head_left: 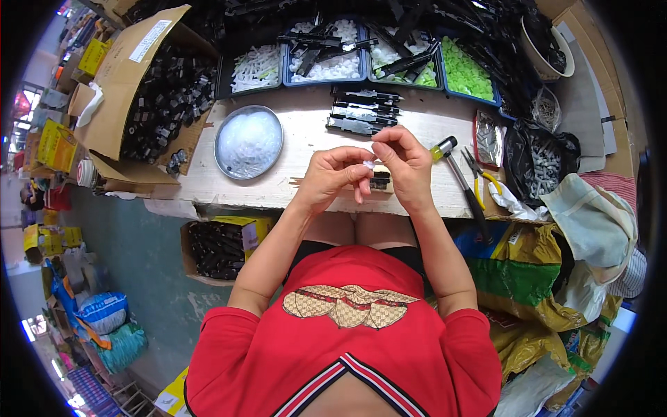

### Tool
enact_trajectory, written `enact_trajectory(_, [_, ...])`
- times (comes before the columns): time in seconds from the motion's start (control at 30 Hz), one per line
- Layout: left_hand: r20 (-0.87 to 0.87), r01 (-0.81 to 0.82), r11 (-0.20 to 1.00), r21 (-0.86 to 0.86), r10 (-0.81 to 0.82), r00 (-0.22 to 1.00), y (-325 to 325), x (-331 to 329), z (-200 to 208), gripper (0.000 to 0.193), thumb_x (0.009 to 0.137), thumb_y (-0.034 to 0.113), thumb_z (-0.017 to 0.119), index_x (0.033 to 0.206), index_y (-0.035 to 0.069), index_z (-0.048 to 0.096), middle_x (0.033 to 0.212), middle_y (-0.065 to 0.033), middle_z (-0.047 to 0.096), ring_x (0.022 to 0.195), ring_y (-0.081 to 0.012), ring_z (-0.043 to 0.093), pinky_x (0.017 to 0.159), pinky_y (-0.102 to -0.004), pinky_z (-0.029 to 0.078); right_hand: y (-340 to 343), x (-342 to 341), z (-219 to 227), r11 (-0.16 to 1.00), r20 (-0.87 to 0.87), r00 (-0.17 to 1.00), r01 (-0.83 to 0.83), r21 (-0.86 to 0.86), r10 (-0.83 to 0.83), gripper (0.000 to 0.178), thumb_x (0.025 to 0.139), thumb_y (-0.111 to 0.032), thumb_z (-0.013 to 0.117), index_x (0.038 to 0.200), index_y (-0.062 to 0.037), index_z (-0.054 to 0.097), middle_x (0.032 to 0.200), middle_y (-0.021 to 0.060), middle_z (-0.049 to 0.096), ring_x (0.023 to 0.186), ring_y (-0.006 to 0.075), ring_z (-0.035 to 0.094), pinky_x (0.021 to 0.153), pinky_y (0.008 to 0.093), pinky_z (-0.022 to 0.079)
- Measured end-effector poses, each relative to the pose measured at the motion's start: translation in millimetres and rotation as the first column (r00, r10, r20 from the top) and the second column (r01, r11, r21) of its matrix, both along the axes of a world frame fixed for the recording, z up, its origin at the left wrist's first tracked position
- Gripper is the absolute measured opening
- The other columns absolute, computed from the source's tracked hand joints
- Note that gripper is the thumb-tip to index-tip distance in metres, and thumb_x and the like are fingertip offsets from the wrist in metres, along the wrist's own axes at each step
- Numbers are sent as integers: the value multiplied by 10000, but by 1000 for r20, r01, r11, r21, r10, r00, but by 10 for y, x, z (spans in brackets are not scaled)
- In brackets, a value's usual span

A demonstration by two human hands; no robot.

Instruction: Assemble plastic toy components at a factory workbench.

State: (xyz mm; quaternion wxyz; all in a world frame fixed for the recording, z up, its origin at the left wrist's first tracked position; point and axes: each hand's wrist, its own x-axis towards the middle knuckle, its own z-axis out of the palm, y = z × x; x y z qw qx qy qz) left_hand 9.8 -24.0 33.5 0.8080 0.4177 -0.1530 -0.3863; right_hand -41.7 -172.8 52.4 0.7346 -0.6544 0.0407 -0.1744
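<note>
The pale bench (299,128) carries a round dish (243,176), black parts (365,112), a hammer (459,174) and pliers (476,167).

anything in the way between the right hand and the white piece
Nothing visible: the left hand holds the white piece, and the right hand is close beside it; whether they touch is unclear.

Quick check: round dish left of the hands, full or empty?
Well filled: small translucent whitish pieces cover most of the round dish, with its rim showing around them.
</note>
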Motion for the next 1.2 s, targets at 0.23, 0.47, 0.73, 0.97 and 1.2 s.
enact_trajectory(0.23, [-15, -41, 999, 7, 41, 999, 63, -56, -23, 186, 860, 61, 586, 1024, -27, 589, 800, -121, 631, 601, -159, 626, 464, -242, 511, 20, 11, 86, 972, 26, 1000, -11, -233, 18, 52, 775, 17, 604, 823, 11, 587, 770, 48, 566, 671, 107, 544, 602, 230, 431])
enact_trajectory(0.47, [-34, -166, 986, -17, 165, 986, 68, -45, -101, 133, 857, 75, 597, 943, -26, 594, 744, -120, 627, 544, -154, 611, 405, -229, 483, 65, 21, 23, 681, 264, 964, 169, -712, 37, 119, 770, 23, 620, 885, -6, 624, 816, 86, 615, 677, 175, 564, 600, 263, 445])
enact_trajectory(0.73, [-21, -240, 970, 37, 241, 970, 88, -59, -105, 135, 852, 81, 607, 940, -22, 601, 727, -103, 627, 527, -134, 595, 401, -213, 465, 34, -82, 15, 621, 211, 974, 112, -776, 87, 154, 735, 23, 640, 874, -40, 616, 818, 65, 620, 729, 207, 571, 650, 301, 400])
enact_trajectory(0.97, [764, -529, 821, 215, 196, 615, 263, 78, -54, 179, 758, 103, 693, 917, 28, 659, 857, -45, 619, 737, -147, 556, 606, -250, 439, -36, -106, -149, 464, 180, 971, 89, -881, 155, 103, 724, -80, 645, 810, -81, 590, 791, 27, 566, 743, 191, 521, 665, 321, 329])
enact_trajectory(1.2, [902, -545, 740, 394, -198, 383, 369, 59, -247, 300, 637, 177, 721, 922, 104, 665, 985, -26, 571, 998, -214, 451, 832, -349, 298, 49, -109, -334, 327, 66, 976, -6, -945, 208, 119, 740, -105, 640, 857, -93, 619, 773, 12, 535, 756, 178, 487, 693, 326, 300])
